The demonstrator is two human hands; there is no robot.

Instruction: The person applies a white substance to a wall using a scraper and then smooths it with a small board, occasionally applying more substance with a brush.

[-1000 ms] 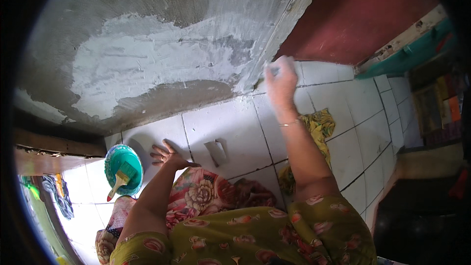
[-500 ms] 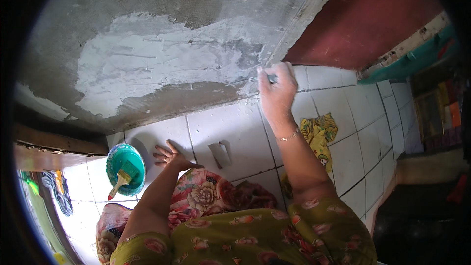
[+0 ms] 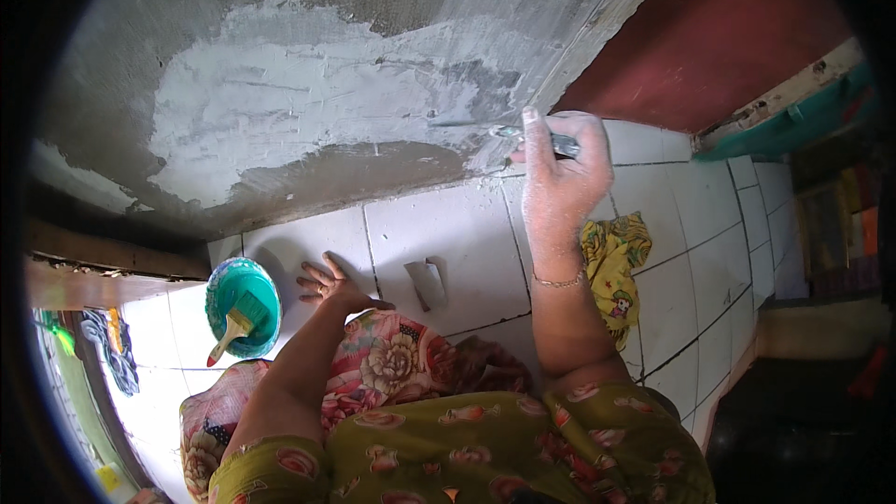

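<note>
The right hand (image 3: 567, 163) grips a tool (image 3: 566, 145) near the wall's (image 3: 308, 84) lower right edge; the left hand (image 3: 329, 285) spreads on open floor (image 3: 485, 238) beside the tub (image 3: 264, 303).

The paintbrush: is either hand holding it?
No, the paintbrush leans in the teal bucket, while the left hand rests on the tiles and the right hand grips a thin tool.

Tool handle (image 3: 565, 145) only partly visible
</note>
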